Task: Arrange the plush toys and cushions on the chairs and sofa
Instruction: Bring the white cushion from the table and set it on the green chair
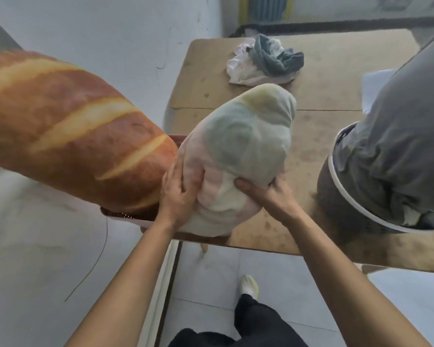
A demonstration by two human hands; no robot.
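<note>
A pastel plush toy (241, 151), pink, white, pale green and yellow, stands tilted at the near left corner of a wooden table (318, 136). My left hand (179, 194) grips its left side with fingers dug into the fabric. My right hand (268, 194) grips its lower right side, thumb pressed into the plush. A big baguette-shaped cushion (68, 131) lies to the left, its near end resting in a dark red basket (125, 214) right beside my left hand.
A crumpled bundle of grey and white cloth (266, 61) lies at the back of the table. A large grey cushion with white piping (391, 156) covers the table's right side. A white wall is to the left; tiled floor and my foot (248, 286) show below.
</note>
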